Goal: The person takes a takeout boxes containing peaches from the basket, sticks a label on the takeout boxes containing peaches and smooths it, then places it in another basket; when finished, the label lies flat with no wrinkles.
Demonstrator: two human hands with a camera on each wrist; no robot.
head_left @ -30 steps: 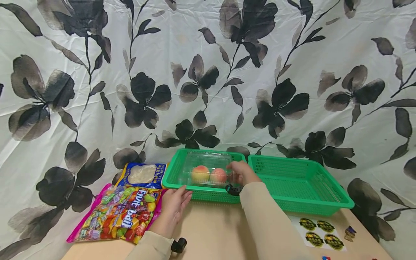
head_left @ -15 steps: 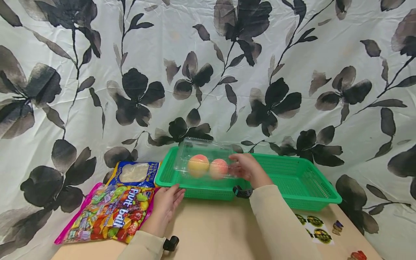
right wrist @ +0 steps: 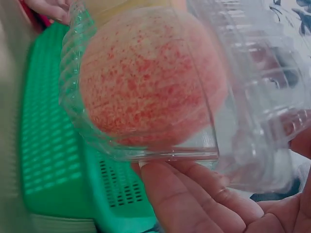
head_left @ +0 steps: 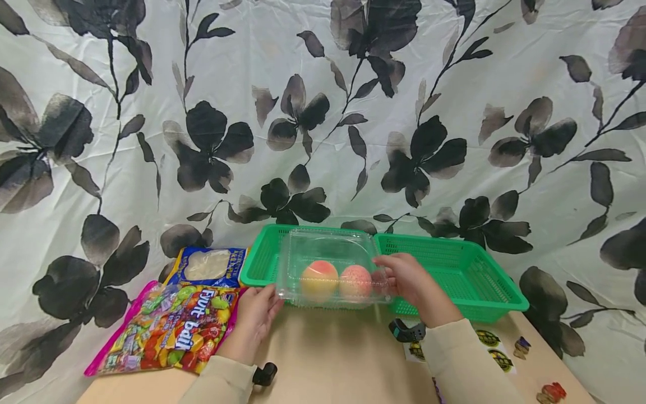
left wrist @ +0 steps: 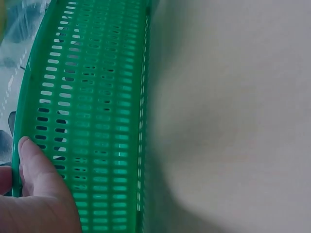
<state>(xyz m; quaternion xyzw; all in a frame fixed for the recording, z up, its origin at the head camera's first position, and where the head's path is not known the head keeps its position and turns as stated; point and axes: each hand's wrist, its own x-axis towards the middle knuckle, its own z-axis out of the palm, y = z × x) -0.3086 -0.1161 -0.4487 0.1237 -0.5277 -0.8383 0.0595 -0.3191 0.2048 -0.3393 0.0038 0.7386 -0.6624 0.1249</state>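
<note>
My right hand [head_left: 414, 283] grips the right end of a clear plastic clamshell container [head_left: 328, 244], tilted over the front of the left green basket [head_left: 257, 258]. Two peaches sit inside it, a yellow-red peach [head_left: 319, 279] and a pinker peach [head_left: 356, 282]. In the right wrist view, fingers [right wrist: 180, 199] support the container from below, beside the speckled pink peach [right wrist: 150, 77]. My left hand [head_left: 256, 314] holds the left basket's front-left rim. The left wrist view shows the thumb [left wrist: 41, 167] outside the basket's slotted wall [left wrist: 97, 111], a fingertip inside the rim.
A second green basket [head_left: 464, 280] stands at the right. Left of my left hand lie a candy bag [head_left: 171, 331] and, behind it, a blue-and-yellow packet [head_left: 209, 266]. Round stickers [head_left: 499, 360] and small wrapped pieces [head_left: 552, 391] lie at the table's right. A floral curtain [head_left: 323, 112] hangs behind.
My right hand has lifted the peach container out of the left basket and brought it nearer and to the right. My left hand has stayed on the basket rim.
</note>
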